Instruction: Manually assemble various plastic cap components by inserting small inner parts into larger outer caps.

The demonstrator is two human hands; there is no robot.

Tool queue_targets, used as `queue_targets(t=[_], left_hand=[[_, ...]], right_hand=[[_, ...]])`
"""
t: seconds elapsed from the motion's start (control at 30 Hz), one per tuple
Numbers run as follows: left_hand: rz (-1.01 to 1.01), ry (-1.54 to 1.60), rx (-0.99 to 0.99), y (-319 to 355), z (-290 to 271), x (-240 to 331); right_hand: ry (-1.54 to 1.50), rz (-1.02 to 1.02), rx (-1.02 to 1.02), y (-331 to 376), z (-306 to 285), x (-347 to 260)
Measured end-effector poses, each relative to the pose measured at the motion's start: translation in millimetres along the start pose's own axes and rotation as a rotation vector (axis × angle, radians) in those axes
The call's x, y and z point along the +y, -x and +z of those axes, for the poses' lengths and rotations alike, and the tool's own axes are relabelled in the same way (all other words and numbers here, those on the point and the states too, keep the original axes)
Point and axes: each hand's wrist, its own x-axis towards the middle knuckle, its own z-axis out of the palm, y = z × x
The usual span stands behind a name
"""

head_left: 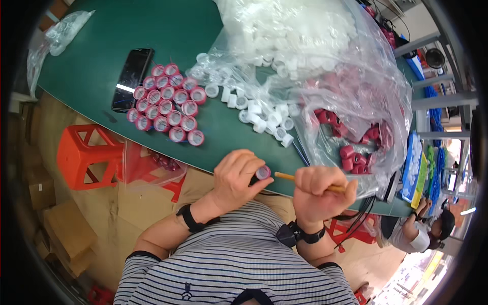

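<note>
Near the table's front edge, my left hand [235, 178] is closed round a small pink ring-shaped part [263, 173] with a pale inside. My right hand [321, 190] makes a fist round a thin yellow-brown stick [284, 176], whose tip points left at the pink part, a small gap apart. Beyond my left hand stands a cluster of pink ring parts [165, 107] with pale insides. White plastic rings [259, 113] lie loose in the middle of the table. To the right, dark red ring parts [354, 159] spill inside a clear plastic bag [325, 147].
A black phone [132, 76] lies beside the pink cluster on the green table [168, 30]. A large clear bag of white rings [284, 30] fills the back. Red stools [86, 157] stand at the left; another person [419, 229] sits at the far right.
</note>
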Motion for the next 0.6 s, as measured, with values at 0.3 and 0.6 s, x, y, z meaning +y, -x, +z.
queue_targets(t=[0.3,0.6], left_hand=[[0.003,-0.015,-0.033,8,1,2],[0.024,-0.063,-0.007,5,-4,1]], right_hand=[[0.140,0.024,-0.101,16,-1,21],[0.367,-0.034,-0.201,3,5,46]])
